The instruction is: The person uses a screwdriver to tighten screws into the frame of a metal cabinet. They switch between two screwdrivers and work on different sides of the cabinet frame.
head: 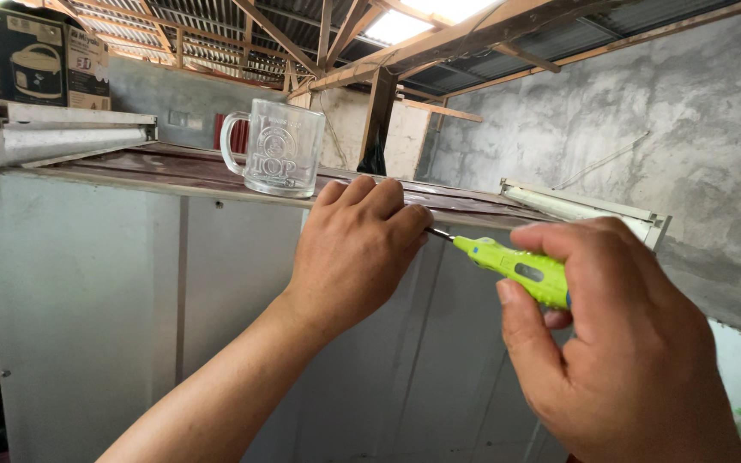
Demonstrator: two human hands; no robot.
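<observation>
Gripping a green screwdriver (521, 270), right hand (619, 343) closed; left hand (358, 249) curled at its tip

Lime-green screwdriver (521, 267) near-level, tip at cabinet's top edge (216, 190).

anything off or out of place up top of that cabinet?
One thing: a clear glass mug stands upright close to the front edge of the cabinet top, just left of the left hand and the green screwdriver held in the right hand. Nothing looks spilled or broken.
</observation>
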